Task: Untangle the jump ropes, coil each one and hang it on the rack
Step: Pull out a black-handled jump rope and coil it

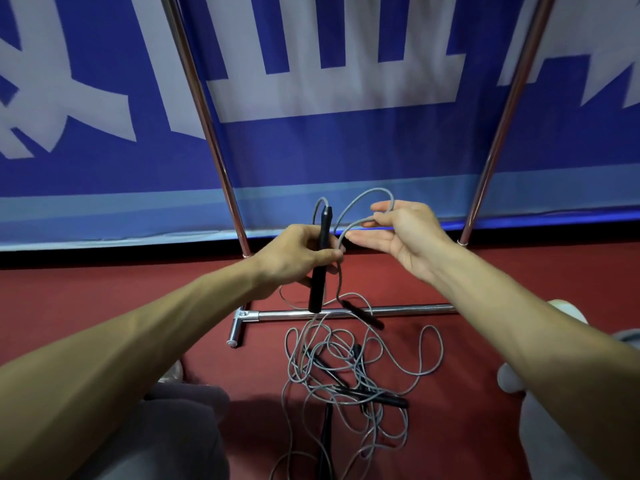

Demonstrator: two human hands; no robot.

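My left hand [298,258] grips an upright black jump-rope handle [320,268]. A grey cord [360,199] leaves the handle's top and arcs over to my right hand [401,233], which pinches it between thumb and fingers, the other fingers spread. From there the cord drops to a second black handle [363,315] hanging just above the floor. Below lies a tangled pile of grey ropes [349,372] with several black handles in it. The chrome rack [349,311] stands behind the pile, its two uprights rising left and right.
A blue and white banner [311,150] hangs behind the rack. The floor [104,292] is red. My knees in grey trousers [180,438] and white shoes [509,379] flank the pile.
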